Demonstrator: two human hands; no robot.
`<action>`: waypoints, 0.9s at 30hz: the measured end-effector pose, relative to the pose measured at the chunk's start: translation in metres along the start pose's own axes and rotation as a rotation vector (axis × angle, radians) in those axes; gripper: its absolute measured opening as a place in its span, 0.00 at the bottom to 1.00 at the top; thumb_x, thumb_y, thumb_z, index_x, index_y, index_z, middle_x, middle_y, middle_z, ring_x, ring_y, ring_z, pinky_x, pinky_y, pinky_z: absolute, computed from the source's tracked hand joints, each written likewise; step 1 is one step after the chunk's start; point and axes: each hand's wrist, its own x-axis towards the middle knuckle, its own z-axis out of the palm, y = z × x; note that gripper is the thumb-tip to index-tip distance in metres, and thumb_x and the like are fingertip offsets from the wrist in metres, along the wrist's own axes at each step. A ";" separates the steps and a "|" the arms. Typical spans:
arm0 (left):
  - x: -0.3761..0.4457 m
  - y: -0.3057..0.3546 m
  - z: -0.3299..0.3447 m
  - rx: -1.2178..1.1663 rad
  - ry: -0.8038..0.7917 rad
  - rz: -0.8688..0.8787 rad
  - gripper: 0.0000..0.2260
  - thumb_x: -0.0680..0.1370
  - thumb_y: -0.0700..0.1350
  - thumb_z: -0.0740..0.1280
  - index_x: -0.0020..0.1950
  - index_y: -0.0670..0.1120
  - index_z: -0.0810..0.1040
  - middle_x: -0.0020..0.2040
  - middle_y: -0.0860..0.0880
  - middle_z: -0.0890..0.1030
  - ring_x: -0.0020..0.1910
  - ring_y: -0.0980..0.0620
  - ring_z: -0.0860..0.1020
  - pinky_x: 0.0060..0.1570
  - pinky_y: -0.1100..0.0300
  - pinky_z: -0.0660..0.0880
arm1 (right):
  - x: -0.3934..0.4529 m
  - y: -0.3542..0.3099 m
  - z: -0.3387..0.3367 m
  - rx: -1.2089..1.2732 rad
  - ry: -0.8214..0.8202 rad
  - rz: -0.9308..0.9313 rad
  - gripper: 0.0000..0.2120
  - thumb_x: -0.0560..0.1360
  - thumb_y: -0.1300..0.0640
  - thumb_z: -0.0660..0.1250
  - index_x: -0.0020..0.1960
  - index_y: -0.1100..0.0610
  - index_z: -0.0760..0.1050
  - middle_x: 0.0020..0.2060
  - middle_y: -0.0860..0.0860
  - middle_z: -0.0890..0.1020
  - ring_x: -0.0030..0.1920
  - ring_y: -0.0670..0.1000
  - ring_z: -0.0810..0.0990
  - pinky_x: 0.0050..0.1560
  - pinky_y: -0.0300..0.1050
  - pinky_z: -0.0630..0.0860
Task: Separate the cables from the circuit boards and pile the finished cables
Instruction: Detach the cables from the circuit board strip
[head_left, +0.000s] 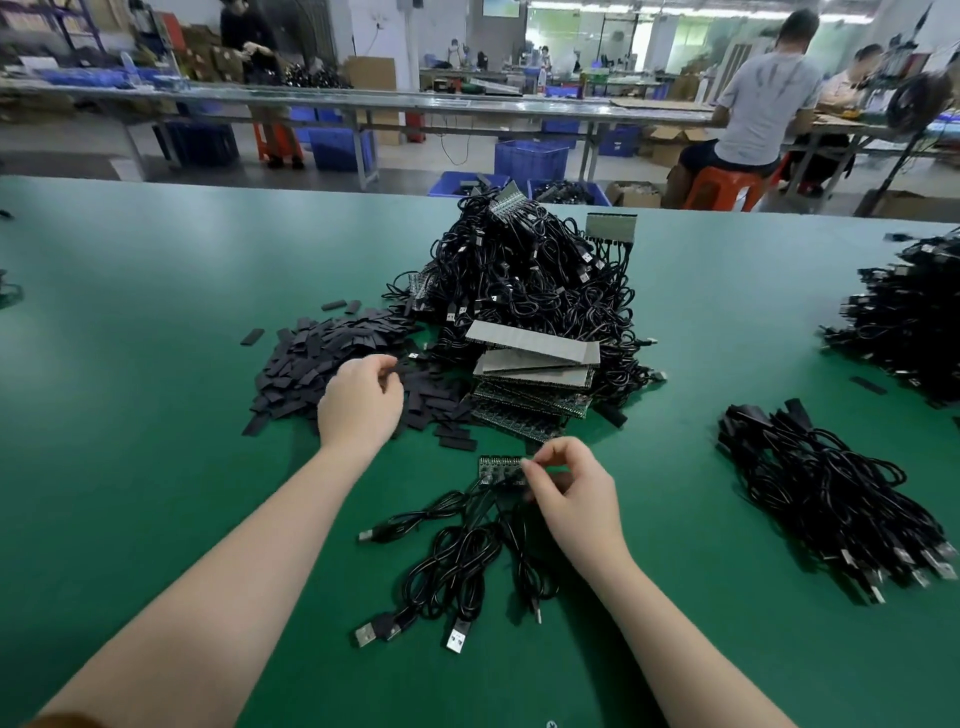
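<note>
A small green circuit board (498, 469) with several black USB cables (457, 561) fanning toward me lies on the green table. My right hand (571, 493) pinches the board's right end. My left hand (361, 402) hovers over a heap of flat black sleeves (322, 358), fingers curled; whether it holds a sleeve I cannot tell. Behind stands a tall pile of boards with cables attached (530, 280). A stack of bare boards (535, 379) leans against it. A bundle of separated cables (826, 493) lies at the right.
Another heap of black cables (904, 322) sits at the far right table edge. Beyond the table (156, 291) are blue crates (530, 158), long benches and seated people. Green table surface shows to the left and along the near edge.
</note>
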 end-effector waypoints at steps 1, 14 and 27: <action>0.004 -0.001 0.001 0.118 -0.028 0.070 0.14 0.80 0.47 0.61 0.64 0.50 0.78 0.59 0.48 0.79 0.52 0.46 0.79 0.46 0.53 0.76 | 0.000 0.001 0.001 -0.028 -0.005 -0.012 0.10 0.76 0.59 0.72 0.41 0.48 0.74 0.37 0.43 0.82 0.34 0.42 0.80 0.35 0.32 0.73; 0.023 -0.011 0.006 0.778 -0.215 0.194 0.09 0.79 0.40 0.65 0.57 0.47 0.80 0.53 0.46 0.79 0.46 0.44 0.79 0.38 0.55 0.73 | 0.001 0.006 0.002 -0.011 -0.012 0.008 0.10 0.74 0.57 0.74 0.40 0.48 0.75 0.35 0.43 0.82 0.35 0.41 0.78 0.37 0.32 0.73; -0.005 0.010 -0.008 0.105 0.146 0.287 0.09 0.81 0.47 0.64 0.56 0.51 0.83 0.50 0.52 0.85 0.46 0.50 0.82 0.44 0.56 0.76 | 0.002 0.007 0.001 0.003 0.072 0.064 0.08 0.73 0.57 0.75 0.39 0.51 0.77 0.36 0.40 0.82 0.37 0.41 0.80 0.39 0.31 0.75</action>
